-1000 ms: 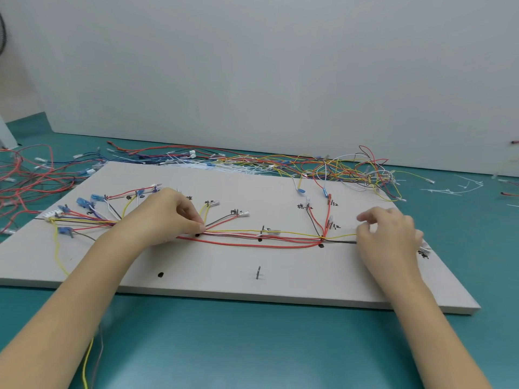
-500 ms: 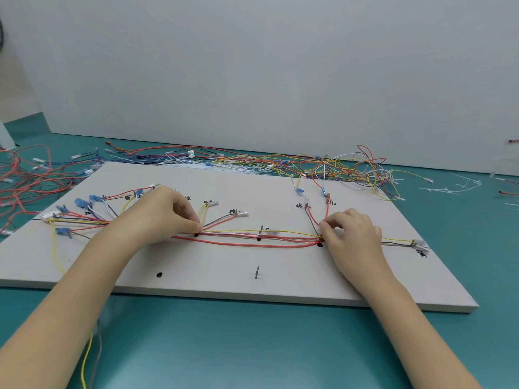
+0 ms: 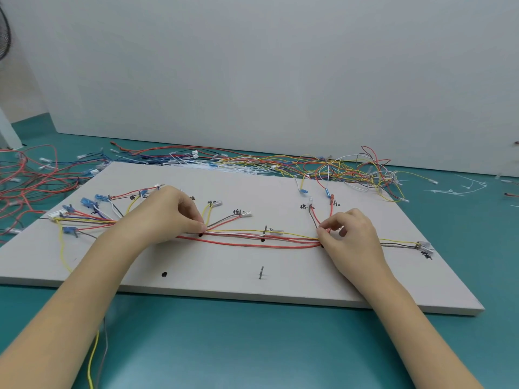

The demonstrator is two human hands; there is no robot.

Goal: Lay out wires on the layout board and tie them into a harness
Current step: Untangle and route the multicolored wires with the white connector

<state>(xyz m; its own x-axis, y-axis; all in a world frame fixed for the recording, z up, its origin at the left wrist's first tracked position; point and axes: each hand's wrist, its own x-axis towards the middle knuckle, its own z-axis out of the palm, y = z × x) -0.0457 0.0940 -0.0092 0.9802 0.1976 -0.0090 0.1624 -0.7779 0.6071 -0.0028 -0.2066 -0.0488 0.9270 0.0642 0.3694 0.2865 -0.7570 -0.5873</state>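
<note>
Loose red wires (image 3: 25, 178) sprawl far left on the bench (image 3: 252, 346). On the layout board (image 3: 224, 276), the left hand (image 3: 165, 214) pinches the wire bundle (image 3: 261, 238); the right hand (image 3: 351, 237) pinches it at the junction. A tangled wire pile (image 3: 337, 169) lies beyond.

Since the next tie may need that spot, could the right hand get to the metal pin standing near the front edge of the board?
Probably yes. The metal pin stands alone on bare board, no wires over it, just in front of the right hand, which now pinches the wire bundle and would have to let go.
</note>
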